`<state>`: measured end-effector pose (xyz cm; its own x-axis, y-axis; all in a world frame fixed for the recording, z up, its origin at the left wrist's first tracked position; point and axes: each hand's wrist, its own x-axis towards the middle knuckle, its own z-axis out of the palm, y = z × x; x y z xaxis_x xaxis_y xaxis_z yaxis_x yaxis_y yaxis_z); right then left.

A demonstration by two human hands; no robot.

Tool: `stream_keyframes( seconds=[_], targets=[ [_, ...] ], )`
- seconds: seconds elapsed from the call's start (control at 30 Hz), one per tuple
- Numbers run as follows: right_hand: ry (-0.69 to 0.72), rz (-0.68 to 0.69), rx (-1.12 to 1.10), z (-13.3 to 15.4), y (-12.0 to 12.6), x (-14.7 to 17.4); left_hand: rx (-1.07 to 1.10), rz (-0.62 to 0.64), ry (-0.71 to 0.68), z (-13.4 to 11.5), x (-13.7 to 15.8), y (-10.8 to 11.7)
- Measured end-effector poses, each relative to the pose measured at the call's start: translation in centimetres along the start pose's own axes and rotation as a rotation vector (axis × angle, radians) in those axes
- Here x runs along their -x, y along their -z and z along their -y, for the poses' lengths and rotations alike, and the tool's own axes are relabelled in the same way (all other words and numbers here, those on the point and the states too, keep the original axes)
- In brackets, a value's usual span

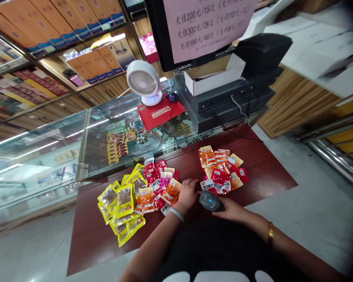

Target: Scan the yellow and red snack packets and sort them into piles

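At far left, a glass counter (86, 137) with bright strips inside, below shelving stacked with upright orange boxes (51, 23). Along the near side of the counter, a dark red tabletop (86, 239) bearing 2 groups of packets. On its left part, yellow packets (124, 200), loosely heaped and overlapping. Against these on the right, a mixed heap of red and orange packets (172, 188), some flat, some leaning on others. Behind, over the glass, a white fan (144, 79) upright on a red mat (161, 114), with a dark mouse (172, 96) just beside.

Next, the left hand (188, 192), palm down at the right edge of the mixed heap, fingers loosely bent and close together, a pale bracelet (176, 214) at the wrist; cannot tell about any grip on a packet underneath. Just right of those fingers, a dark handheld scanner (210, 201) with 1 blue light on top, head toward the upper left. Closed around its near end, the right hand (231, 210), with a gold bracelet (271, 232). Beyond the scanner, a 2nd heap of red and orange packets, near the scanner and apart from the left group. Farther back, an open white box (220, 83) under a pink sheet (206, 29) printed with 200, 300 and 500. At far right, a wood-grain cabinet (294, 98).
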<state>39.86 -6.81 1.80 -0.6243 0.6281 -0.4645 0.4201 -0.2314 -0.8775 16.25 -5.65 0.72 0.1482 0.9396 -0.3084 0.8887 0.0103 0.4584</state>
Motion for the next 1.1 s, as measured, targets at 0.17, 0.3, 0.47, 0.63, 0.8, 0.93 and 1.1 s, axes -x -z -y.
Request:
stream_keyframes(
  seconds=[0.17,0.3,0.47,0.63,0.8,0.93,1.1],
  targets=[
    [-0.042,-0.05,-0.067,-1.0,0.8,1.9,-0.104,0.087,-0.037,-3.0,-2.9,-1.2],
    [-0.087,-0.128,-0.075,-1.5,1.4,2.7,0.02,0.101,0.14,-1.6,-3.1,-1.4],
    [-0.082,-0.151,-0.055,-1.1,1.7,1.8,0.474,-0.056,0.365,2.5,-1.8,-0.5],
    [-0.041,-0.11,-0.046,-0.2,1.6,0.3,0.666,-0.17,0.325,4.3,0.0,1.6],
    [0.022,-0.06,-0.048,1.1,1.5,-0.9,0.681,-0.273,0.455,5.2,1.4,2.8],
    [0.014,-0.02,-0.027,2.3,1.3,-1.7,0.618,-0.29,0.518,5.6,2.0,2.9],
    [0.021,-0.054,-0.012,2.3,1.0,-2.5,0.633,-0.281,0.529,7.0,2.5,3.4]
  ],
)
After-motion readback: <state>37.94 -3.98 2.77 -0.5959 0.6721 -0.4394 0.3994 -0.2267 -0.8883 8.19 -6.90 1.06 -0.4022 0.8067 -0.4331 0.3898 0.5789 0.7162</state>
